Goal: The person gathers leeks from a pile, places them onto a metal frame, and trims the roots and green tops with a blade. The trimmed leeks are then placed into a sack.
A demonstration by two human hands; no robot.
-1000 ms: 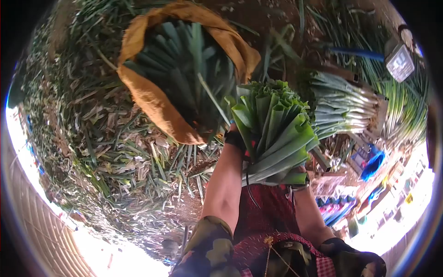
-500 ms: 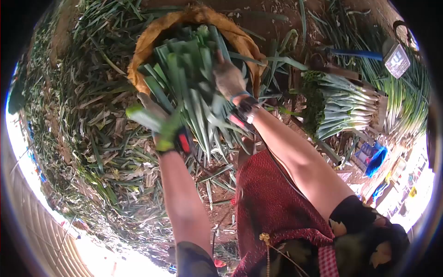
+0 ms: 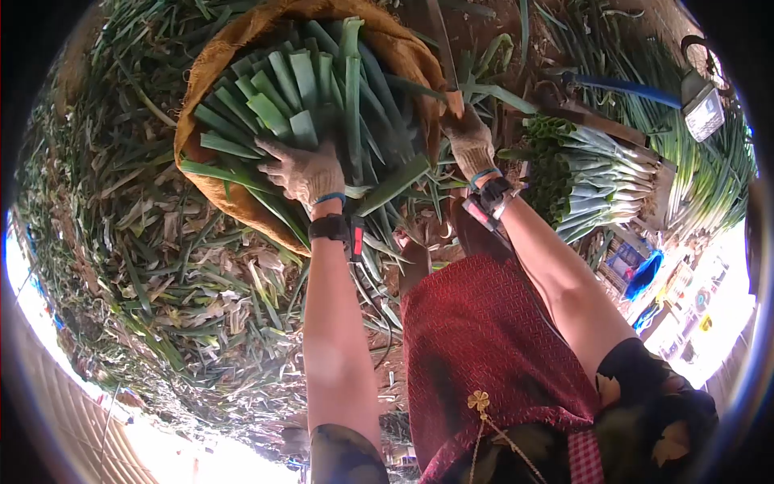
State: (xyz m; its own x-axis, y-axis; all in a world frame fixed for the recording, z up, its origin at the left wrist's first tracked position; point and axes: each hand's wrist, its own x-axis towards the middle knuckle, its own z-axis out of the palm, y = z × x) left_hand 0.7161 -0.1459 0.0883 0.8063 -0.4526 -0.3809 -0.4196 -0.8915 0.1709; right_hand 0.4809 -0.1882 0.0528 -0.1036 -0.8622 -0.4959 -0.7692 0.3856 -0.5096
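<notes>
An orange-brown sack (image 3: 193, 85) stands open, filled with cut green leek-like leaves (image 3: 302, 77). My gloved left hand (image 3: 302, 171) rests on the leaves near the sack's front side, its fingers spread and nothing gripped. To the right of the sack, my gloved right hand (image 3: 470, 145) is closed round the wooden handle of a knife (image 3: 443, 40). The blade points up and away, just beside the sack's rim. Both wrists carry black straps and blue bands.
Bundled leeks with white stems (image 3: 617, 181) lie on the right, with more green stalks (image 3: 705, 173) behind them. A scale-like device (image 3: 703, 113) with a display stands beyond a blue bar (image 3: 625, 87). Leaf scraps (image 3: 201, 282) cover the ground at left. A red apron (image 3: 484, 339) covers my lap.
My left hand has let go of a leaf piece and lies spread on the leaves. My right hand has left the leaves, moved right and taken hold of the knife. The sack appears lower and further left.
</notes>
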